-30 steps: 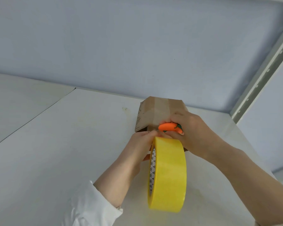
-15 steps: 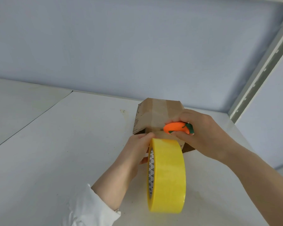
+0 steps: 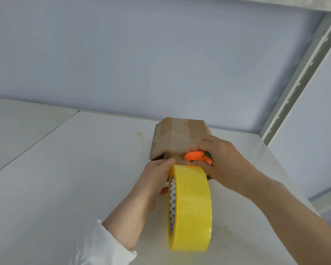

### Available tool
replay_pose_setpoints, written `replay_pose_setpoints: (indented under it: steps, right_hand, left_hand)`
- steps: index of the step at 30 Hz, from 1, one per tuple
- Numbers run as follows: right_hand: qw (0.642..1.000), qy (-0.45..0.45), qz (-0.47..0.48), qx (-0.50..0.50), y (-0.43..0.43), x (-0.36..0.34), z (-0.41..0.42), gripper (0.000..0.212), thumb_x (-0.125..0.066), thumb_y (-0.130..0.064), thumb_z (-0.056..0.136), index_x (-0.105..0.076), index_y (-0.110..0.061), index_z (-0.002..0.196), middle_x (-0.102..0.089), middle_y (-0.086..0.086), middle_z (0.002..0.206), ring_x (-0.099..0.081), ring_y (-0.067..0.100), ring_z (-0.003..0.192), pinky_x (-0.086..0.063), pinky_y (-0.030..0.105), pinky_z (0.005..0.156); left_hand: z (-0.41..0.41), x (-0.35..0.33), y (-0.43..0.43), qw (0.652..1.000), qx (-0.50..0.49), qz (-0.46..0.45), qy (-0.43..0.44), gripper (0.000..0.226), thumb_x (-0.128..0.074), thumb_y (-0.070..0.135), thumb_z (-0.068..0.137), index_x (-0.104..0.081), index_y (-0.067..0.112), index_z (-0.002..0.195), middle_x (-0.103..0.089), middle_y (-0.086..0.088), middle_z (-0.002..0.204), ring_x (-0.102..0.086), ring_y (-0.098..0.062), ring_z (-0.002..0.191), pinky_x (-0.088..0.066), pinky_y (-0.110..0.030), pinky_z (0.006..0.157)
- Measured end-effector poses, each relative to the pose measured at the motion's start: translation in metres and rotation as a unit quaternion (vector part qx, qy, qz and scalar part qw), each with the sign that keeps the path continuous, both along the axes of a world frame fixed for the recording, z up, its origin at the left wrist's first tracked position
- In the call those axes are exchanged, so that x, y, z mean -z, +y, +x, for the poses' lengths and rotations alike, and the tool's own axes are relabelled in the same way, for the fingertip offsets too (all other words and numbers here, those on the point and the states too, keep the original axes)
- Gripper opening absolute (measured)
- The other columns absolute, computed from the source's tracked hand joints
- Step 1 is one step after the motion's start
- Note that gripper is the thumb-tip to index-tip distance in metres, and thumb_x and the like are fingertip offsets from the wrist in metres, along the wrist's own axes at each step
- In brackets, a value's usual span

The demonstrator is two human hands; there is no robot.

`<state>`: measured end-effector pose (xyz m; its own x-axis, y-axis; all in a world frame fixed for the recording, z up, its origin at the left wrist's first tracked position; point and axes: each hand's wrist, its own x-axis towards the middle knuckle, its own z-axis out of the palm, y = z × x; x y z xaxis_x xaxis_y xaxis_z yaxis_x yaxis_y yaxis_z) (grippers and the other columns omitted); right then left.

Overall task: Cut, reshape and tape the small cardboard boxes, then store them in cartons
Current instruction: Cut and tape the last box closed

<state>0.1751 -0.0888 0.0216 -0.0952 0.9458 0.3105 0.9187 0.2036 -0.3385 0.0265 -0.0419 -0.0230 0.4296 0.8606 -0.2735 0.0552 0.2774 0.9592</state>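
a small brown cardboard box (image 3: 177, 139) lies on the white surface i'm working over, close to the back wall, a clear glossy strip of tape running along its top and its near left flap hanging open. in front of it i see a thick roll of yellow tape (image 3: 191, 209) standing on edge, its printed white core facing left. a small orange cutter (image 3: 198, 156) with green trim is pressed against the box's near end.

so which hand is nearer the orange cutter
Right. The right hand grips the orange cutter against the cardboard box; the left hand is beside it, holding the yellow tape roll.
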Motion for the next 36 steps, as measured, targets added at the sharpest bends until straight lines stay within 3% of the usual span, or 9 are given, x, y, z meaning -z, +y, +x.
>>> replay_pose_setpoints:
  steps: [6,10,15,19,22,24,28,32,36]
  right_hand:
    - [1.0,0.024,0.008,0.0,-0.001,-0.008,0.003,0.02,-0.068,-0.012,0.083,-0.07,-0.019,0.101,-0.061,-0.005,0.093,-0.051,0.005,0.082,-0.037,0.008,0.075]
    - [1.0,-0.003,-0.016,0.002,0.001,-0.002,-0.001,0.02,-0.067,-0.013,0.084,-0.069,-0.02,0.104,-0.056,-0.007,0.091,-0.049,0.004,0.082,-0.036,0.007,0.073]
    - [0.997,0.071,-0.005,0.004,-0.006,-0.012,0.005,0.022,-0.067,-0.013,0.083,-0.064,-0.032,0.093,-0.051,-0.027,0.083,-0.048,-0.017,0.084,-0.034,0.0,0.073]
    - [1.0,0.015,-0.027,0.001,-0.005,-0.007,0.004,0.02,-0.066,-0.014,0.084,-0.067,-0.028,0.098,-0.049,-0.024,0.082,-0.05,-0.003,0.079,-0.036,0.003,0.072]
    - [0.995,0.094,-0.002,0.018,-0.003,-0.015,0.008,0.023,-0.063,-0.018,0.087,-0.053,-0.037,0.096,-0.051,-0.028,0.084,-0.051,-0.013,0.075,-0.037,0.005,0.065]
    - [0.989,0.145,0.026,0.018,0.003,-0.016,0.007,0.023,-0.058,-0.014,0.09,-0.048,-0.033,0.101,-0.051,-0.027,0.088,-0.052,-0.012,0.075,-0.038,0.007,0.061]
    - [0.996,0.079,0.028,0.014,0.021,-0.003,0.002,0.027,-0.064,-0.021,0.087,-0.048,-0.025,0.107,-0.053,-0.009,0.099,-0.054,0.007,0.084,-0.039,0.009,0.066]
    - [1.0,0.01,0.021,-0.012,0.032,0.003,0.001,0.048,-0.078,-0.028,0.074,-0.05,-0.02,0.112,-0.043,-0.014,0.097,-0.044,0.001,0.08,-0.036,0.006,0.065]
    - [1.0,-0.001,0.021,-0.019,0.033,0.002,-0.003,0.043,-0.076,-0.026,0.077,-0.05,-0.02,0.111,-0.043,-0.014,0.095,-0.048,0.007,0.082,-0.038,0.011,0.067]
  left_hand:
    - [0.0,-0.001,-0.001,1.0,0.004,0.001,0.006,0.016,-0.053,0.023,0.09,-0.054,0.014,0.076,-0.042,0.012,0.04,-0.044,-0.001,0.038,-0.042,-0.022,0.056]
    - [-0.001,-0.001,-0.001,1.0,-0.003,0.001,0.0,0.012,-0.051,0.021,0.09,-0.055,0.014,0.082,-0.042,0.012,0.041,-0.043,-0.001,0.039,-0.041,-0.021,0.055]
    - [-0.001,-0.002,-0.002,1.0,0.0,-0.002,-0.003,0.018,-0.054,0.022,0.089,-0.055,0.014,0.074,-0.043,0.011,0.042,-0.045,-0.002,0.042,-0.042,-0.021,0.056]
    - [-0.001,-0.003,-0.004,1.0,0.007,0.002,-0.003,0.019,-0.049,0.019,0.09,-0.051,0.014,0.072,-0.039,0.012,0.038,-0.041,0.0,0.034,-0.04,-0.021,0.056]
    - [-0.002,-0.002,-0.003,1.0,0.011,0.004,-0.003,0.016,-0.05,0.02,0.091,-0.05,0.014,0.076,-0.04,0.011,0.042,-0.041,-0.002,0.037,-0.041,-0.021,0.056]
    - [-0.003,-0.001,-0.002,1.0,0.01,0.007,0.0,0.015,-0.051,0.021,0.09,-0.05,0.013,0.078,-0.041,0.01,0.044,-0.043,-0.003,0.04,-0.042,-0.021,0.056]
    - [-0.003,-0.002,-0.005,1.0,0.017,0.005,0.001,0.015,-0.049,0.019,0.091,-0.05,0.013,0.077,-0.04,0.012,0.04,-0.042,0.0,0.036,-0.039,-0.021,0.055]
    - [-0.002,-0.003,-0.004,1.0,0.015,0.003,-0.006,0.017,-0.051,0.02,0.09,-0.051,0.015,0.073,-0.04,0.012,0.04,-0.042,-0.002,0.038,-0.042,-0.023,0.06]
    - [-0.001,0.0,-0.004,1.0,0.003,0.005,-0.006,0.011,-0.05,0.022,0.09,-0.055,0.015,0.083,-0.044,0.006,0.053,-0.047,-0.009,0.054,-0.045,-0.025,0.064]
